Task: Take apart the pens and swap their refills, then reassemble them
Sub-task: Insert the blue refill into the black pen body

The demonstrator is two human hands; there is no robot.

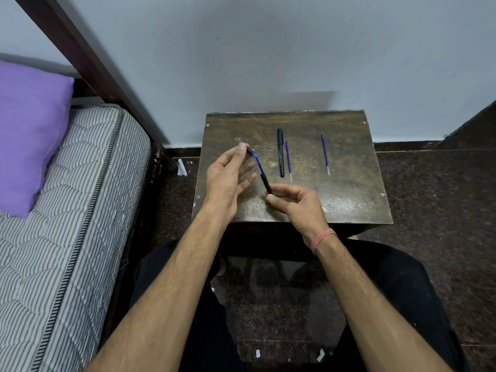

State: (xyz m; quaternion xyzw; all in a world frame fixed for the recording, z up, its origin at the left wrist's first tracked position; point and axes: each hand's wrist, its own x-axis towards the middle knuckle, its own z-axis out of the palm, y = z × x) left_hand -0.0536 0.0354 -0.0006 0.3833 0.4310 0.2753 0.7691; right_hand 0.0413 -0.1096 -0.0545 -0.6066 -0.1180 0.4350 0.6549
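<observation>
Holding, head view: the left hand [228, 178] is pinching the tip section [251, 151] of a pen between thumb and forefinger, its other fingers spread loose; the right hand [295, 205] is closing thumb and fingers round the near end of the black barrel [267, 185].
Pen in the hands: a blue refill [259, 167] is showing bare between tip section and barrel, above the near left part of the tabletop [349, 200]; whether it is going in or coming out, I cannot tell.
On the tabletop: a black pen [280, 153] is lying lengthwise at the middle, a loose blue refill [288, 161] just beside it on the right, and another loose refill [325, 154] well apart, further right.
Progress: judging by the two bare refills, the dismantling seems partly done; the swap and the reassembly are looking unfinished.
Left to do: probably seating refills and closing up both pens.
Hard to make out: the right palm is hiding the barrel's near end; whether the lying black pen is whole or an empty shell is not clear; its printing is too small to read.
</observation>
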